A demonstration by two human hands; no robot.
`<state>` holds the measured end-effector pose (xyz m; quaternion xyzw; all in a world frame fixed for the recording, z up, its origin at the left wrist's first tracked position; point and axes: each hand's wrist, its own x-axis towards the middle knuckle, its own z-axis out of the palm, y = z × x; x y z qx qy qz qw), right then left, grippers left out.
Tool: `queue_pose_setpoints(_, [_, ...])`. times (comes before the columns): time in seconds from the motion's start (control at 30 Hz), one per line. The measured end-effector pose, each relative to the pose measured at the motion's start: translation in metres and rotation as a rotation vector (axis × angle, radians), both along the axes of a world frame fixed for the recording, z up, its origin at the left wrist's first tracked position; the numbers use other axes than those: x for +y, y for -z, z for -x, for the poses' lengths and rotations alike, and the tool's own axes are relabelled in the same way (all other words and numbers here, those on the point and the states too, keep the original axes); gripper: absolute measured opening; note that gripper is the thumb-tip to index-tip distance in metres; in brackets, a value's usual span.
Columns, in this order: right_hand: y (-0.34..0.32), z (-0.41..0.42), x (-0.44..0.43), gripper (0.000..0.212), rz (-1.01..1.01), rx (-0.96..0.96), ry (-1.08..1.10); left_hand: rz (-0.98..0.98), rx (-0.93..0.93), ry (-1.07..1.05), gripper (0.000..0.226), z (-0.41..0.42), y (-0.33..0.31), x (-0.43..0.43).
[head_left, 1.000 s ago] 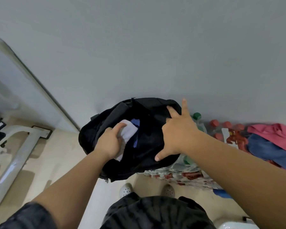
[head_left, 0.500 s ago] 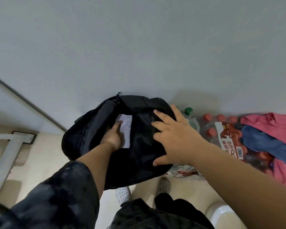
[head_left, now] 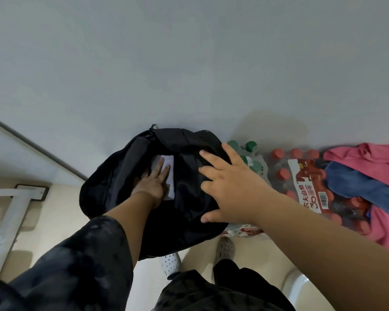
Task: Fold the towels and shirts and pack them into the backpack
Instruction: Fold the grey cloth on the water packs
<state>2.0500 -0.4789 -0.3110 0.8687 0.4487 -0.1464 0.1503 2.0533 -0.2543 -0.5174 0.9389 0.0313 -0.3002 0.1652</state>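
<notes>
We see the black backpack (head_left: 112, 187) standing on the beige floor (head_left: 61, 216) against the grey wall (head_left: 189, 63), its mouth open toward us. The left grip (head_left: 154, 184) reaches into that opening; its fingers (head_left: 160, 167) lie straight and flat, pressing on a white folded cloth (head_left: 169, 158) that sits inside the bag, and they curl around nothing. The right grip (head_left: 229, 187) rests spread on the outside of the bag's front panel, fingers splayed and thumb low, pressing the fabric without pinching it.

Just beside the bag on the right we see green-capped bottles (head_left: 249, 147) and a shrink-wrapped pack of red-capped bottles (head_left: 301, 176). A pink cloth (head_left: 357, 153) and a blue cloth (head_left: 357, 185) lie loosely over that pack, unfolded. Below the bag, 2 white perforated shoes (head_left: 226, 248) show on the floor. A white metal frame (head_left: 7, 221) stands at the left, well apart from the bag.
</notes>
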Motion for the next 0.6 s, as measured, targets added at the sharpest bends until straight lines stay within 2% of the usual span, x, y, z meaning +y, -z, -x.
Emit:
queue_pose_setpoints(0.13, [0.007, 0.003, -0.007, 0.071, -0.069, -0.041, -0.04, -0.069, 0.002, 0.009, 0.067, 0.005, -0.016, -0.005])
queue_pose_setpoints(0.2, [0.011, 0.004, -0.011, 0.069, -0.11, -0.065, -0.055, -0.051, -0.055, -0.042, 0.07, 0.016, -0.033, -0.009])
queue_pose_setpoints(0.33, [0.014, 0.01, -0.028, 0.063, -0.249, -0.104, -0.099, 0.1, -0.399, -0.205, 0.056, 0.06, -0.087, -0.023])
queue_pose_setpoints(0.47, [0.017, 0.016, -0.051, 0.069, -0.359, -0.029, -0.088, 0.047, -0.849, -0.262, 0.036, 0.097, -0.154, -0.052])
queue_pose_setpoints(0.53, [0.021, 0.018, -0.071, 0.071, -0.428, -0.009, -0.091, 0.05, -0.989, -0.256, 0.032, 0.101, -0.189, -0.077])
queue_pose_setpoints(0.6, [0.027, 0.018, -0.098, 0.074, -0.449, 0.026, -0.087, 0.033, -1.04, -0.236, 0.034, 0.098, -0.218, -0.111])
